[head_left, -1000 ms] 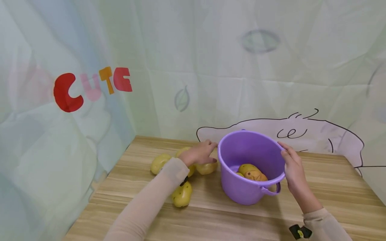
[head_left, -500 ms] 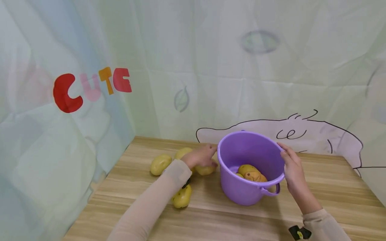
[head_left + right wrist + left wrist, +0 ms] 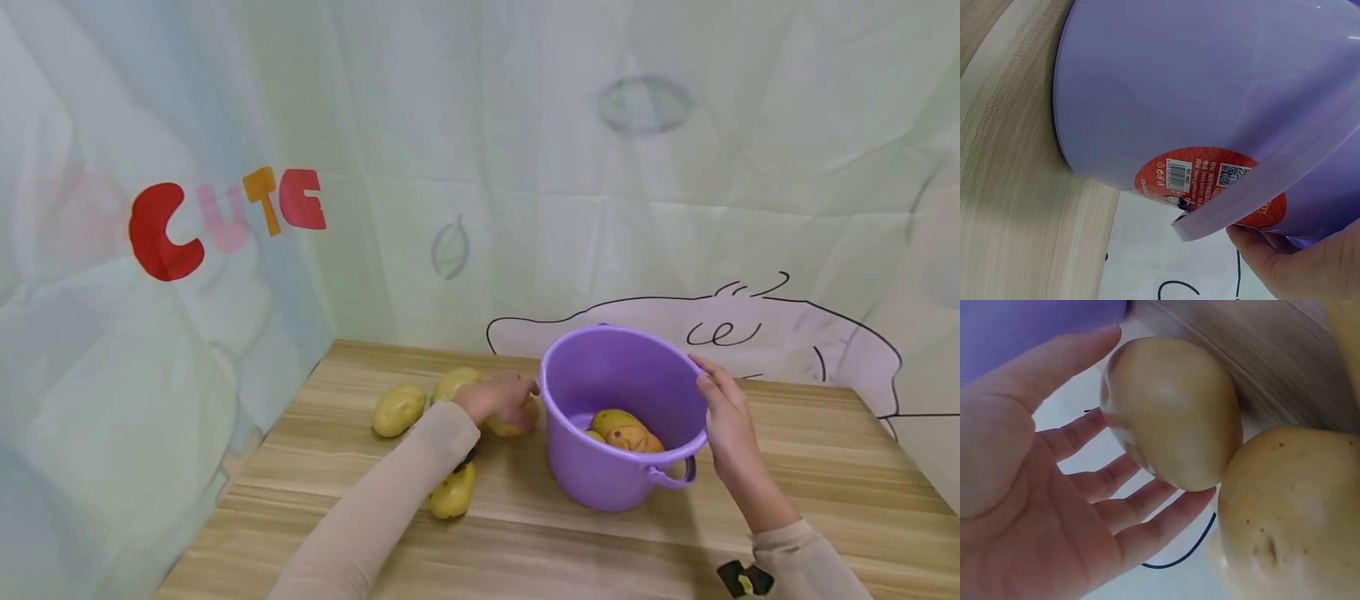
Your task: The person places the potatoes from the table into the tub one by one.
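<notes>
In the head view my left hand point(image 3: 498, 398) is over a potato point(image 3: 513, 427) just left of a purple bucket point(image 3: 600, 471). The left wrist view shows the long fingers extended along the far side of this potato point(image 3: 1172, 412), with the thumb tip beside it and a slight gap. A speckled potato point(image 3: 1291, 506) touches it. My right hand point(image 3: 733, 429) grips the bucket's right rim, and the bucket tilts toward me. Inside lie a few potatoes point(image 3: 617, 421), one of them browner. In the right wrist view, my right thumb point(image 3: 1254, 250) is by the bucket's handle point(image 3: 1272, 172).
Other potatoes lie on the wooden table point(image 3: 525, 550): one at far left point(image 3: 399, 410), one behind the left wrist point(image 3: 456, 383), and a yellow potato point(image 3: 452, 493) nearer me, partly under the sleeve. A printed curtain point(image 3: 465, 125) hangs along the back and left edges.
My left hand has lowered from above the potato beside the bucket, and its fingers now reach down around it. The right hand and the bucket have stayed in place.
</notes>
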### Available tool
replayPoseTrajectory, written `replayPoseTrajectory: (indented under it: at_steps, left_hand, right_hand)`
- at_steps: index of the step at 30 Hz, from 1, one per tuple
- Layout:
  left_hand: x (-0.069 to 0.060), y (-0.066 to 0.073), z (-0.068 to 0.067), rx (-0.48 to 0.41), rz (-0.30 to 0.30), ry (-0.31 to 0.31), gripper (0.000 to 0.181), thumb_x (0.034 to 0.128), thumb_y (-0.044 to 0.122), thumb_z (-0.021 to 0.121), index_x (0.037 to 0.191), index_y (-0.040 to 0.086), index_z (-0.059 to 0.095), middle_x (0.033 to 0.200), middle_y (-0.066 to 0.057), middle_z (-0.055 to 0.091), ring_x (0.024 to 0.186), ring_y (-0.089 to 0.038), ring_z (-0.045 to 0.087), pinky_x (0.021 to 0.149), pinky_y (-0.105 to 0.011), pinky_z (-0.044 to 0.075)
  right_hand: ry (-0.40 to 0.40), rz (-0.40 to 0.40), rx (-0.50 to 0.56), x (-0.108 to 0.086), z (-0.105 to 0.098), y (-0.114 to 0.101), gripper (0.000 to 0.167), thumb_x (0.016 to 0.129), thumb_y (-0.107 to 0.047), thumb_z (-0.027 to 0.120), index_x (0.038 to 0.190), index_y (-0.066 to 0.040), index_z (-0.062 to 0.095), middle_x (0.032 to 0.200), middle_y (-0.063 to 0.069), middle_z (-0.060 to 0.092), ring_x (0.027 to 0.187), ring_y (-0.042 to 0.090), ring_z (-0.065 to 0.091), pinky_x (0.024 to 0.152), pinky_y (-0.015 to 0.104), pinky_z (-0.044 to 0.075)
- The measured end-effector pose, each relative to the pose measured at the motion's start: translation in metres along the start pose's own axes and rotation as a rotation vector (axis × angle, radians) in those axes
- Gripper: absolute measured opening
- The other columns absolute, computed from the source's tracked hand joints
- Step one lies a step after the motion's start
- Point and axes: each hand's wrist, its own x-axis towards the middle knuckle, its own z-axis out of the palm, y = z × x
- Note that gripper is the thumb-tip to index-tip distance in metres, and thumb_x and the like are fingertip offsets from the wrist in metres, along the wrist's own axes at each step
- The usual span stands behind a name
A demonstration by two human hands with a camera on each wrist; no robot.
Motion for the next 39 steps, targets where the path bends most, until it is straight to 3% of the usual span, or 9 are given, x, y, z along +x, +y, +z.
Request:
replayPoseTrajectory:
  at_steps: [7, 13, 24, 32, 39]
  left_hand:
    - [-0.0004, 0.0012, 0.0060, 0.013, -0.074, -0.050, 0.064, 0.0810, 0.024, 0.083, 0.138, 0.016, 0.056, 0.136, -0.008, 0.056, 0.122, -0.027, 0.055, 0.099, -0.043, 0.047]
    - [-0.0007, 0.0007, 0.0063, 0.002, -0.066, -0.054, 0.070, 0.0776, 0.022, 0.086, 0.139, 0.015, 0.055, 0.136, -0.010, 0.056, 0.121, -0.027, 0.055, 0.099, -0.043, 0.047]
    - [-0.0005, -0.0010, 0.0057, 0.012, -0.081, -0.061, 0.070, 0.0800, 0.020, 0.083, 0.143, 0.016, 0.052, 0.137, -0.012, 0.056, 0.121, -0.026, 0.055, 0.099, -0.043, 0.047]
    - [-0.0019, -0.0014, 0.0056, 0.021, -0.078, -0.069, 0.068, 0.0838, 0.024, 0.079, 0.145, 0.015, 0.050, 0.138, -0.014, 0.055, 0.123, -0.028, 0.054, 0.099, -0.045, 0.047]
    - [-0.0033, 0.0024, 0.0008, 0.017, -0.087, -0.062, 0.067, 0.0837, 0.022, 0.079, 0.144, 0.014, 0.050, 0.138, -0.012, 0.057, 0.124, -0.028, 0.055, 0.100, -0.044, 0.046]
  right_hand:
    - [0.006, 0.000, -0.009, -0.0014, 0.0013, 0.0016, 0.049, 0.110, -0.020, 0.024, 0.152, 0.001, 0.034, 0.150, 0.022, 0.038, 0.121, 0.023, 0.042, 0.096, 0.028, 0.036]
    - [0.010, -0.003, -0.010, -0.0009, 0.0017, 0.0019, 0.048, 0.110, -0.020, 0.024, 0.152, 0.000, 0.035, 0.149, 0.021, 0.039, 0.116, 0.018, 0.044, 0.095, 0.026, 0.037]
    - [0.003, -0.008, -0.006, -0.0010, 0.0022, 0.0009, 0.049, 0.110, -0.020, 0.024, 0.153, 0.001, 0.034, 0.151, 0.022, 0.037, 0.123, 0.026, 0.042, 0.098, 0.030, 0.035]
    - [0.009, -0.021, -0.021, -0.0026, 0.0025, 0.0005, 0.049, 0.110, -0.023, 0.025, 0.152, 0.001, 0.035, 0.148, 0.021, 0.040, 0.117, 0.017, 0.045, 0.094, 0.025, 0.038]
    - [0.017, -0.024, 0.031, -0.0015, 0.0017, -0.0004, 0.048, 0.110, -0.020, 0.026, 0.152, 0.003, 0.034, 0.147, 0.020, 0.040, 0.112, 0.007, 0.047, 0.094, 0.020, 0.038]
